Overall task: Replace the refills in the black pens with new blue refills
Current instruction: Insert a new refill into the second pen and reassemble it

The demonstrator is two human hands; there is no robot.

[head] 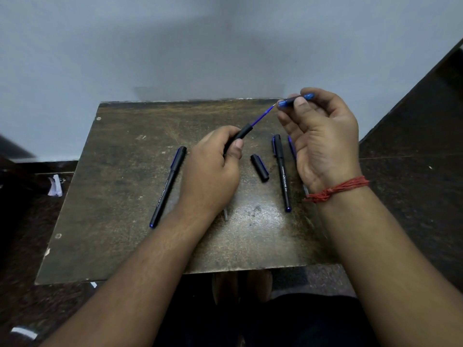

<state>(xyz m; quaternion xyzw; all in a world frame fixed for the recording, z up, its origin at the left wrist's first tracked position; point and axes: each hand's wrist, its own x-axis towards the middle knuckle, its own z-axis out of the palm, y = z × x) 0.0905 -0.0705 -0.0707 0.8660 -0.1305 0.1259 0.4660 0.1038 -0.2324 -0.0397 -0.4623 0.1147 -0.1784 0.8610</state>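
My left hand (213, 166) grips a black pen barrel (241, 132) above the table, with a blue refill (261, 116) sticking out of its far end. My right hand (323, 139) pinches the pen's small blue-tipped front piece (293, 100) just past the refill's tip. A loose black cap (260, 167) lies between my hands. One capped black pen (168, 185) lies left of my left hand, another (281, 171) lies right of the cap. A blue refill (291, 147) lies partly hidden under my right hand.
The small worn brown table (120, 221) stands against a pale wall. A thin clear stick (226, 214) pokes out beside my left wrist. Crumpled white paper (55, 185) lies on the dark floor at the left. A dark slanted surface rises at the right.
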